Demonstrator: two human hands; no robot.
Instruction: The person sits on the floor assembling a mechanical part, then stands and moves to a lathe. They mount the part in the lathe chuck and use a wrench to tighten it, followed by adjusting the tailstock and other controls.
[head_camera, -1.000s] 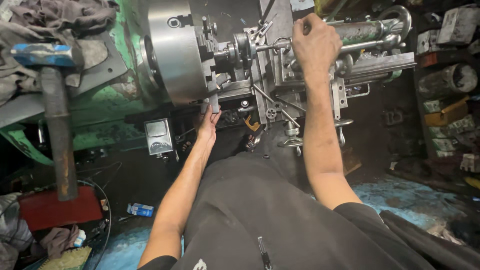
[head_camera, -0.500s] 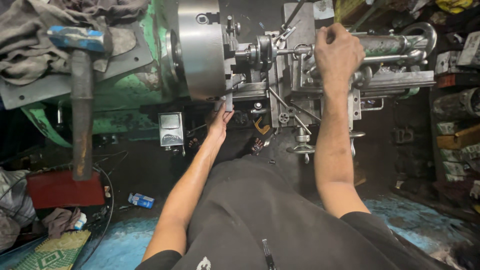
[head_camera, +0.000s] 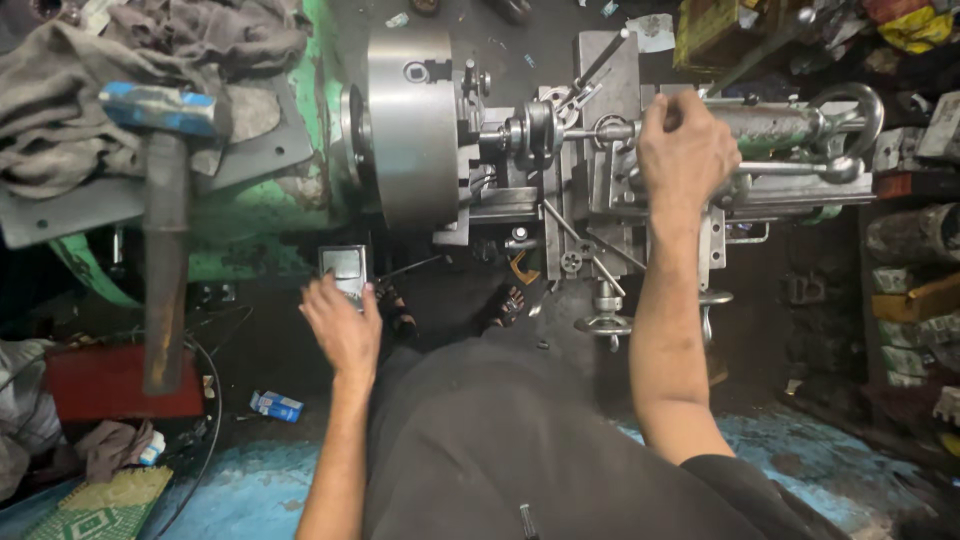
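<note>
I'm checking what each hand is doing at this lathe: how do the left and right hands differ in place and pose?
The left hand is low, fingers spread on a small grey switch box under the chuck; the right hand is high on the tailstock, closed in a fist. The left arm bends; the right reaches straight. Both are bare and touch the lathe.

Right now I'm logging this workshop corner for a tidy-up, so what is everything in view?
lathe chuck: one, bare grey steel, upper centre on the green headstock
lathe carriage: one, grey metal, right of the chuck
switch box: one, grey, below the chuck
hammer: one, blue head, dark handle, lying at left
rags: a heap, grey, top left
handwheel: one, steel, below the carriage
small carton: one, blue and white, on the floor
sandals: two, dark, on the floor
left hand: at the switch box
right hand: closed on a part of the carriage
</note>
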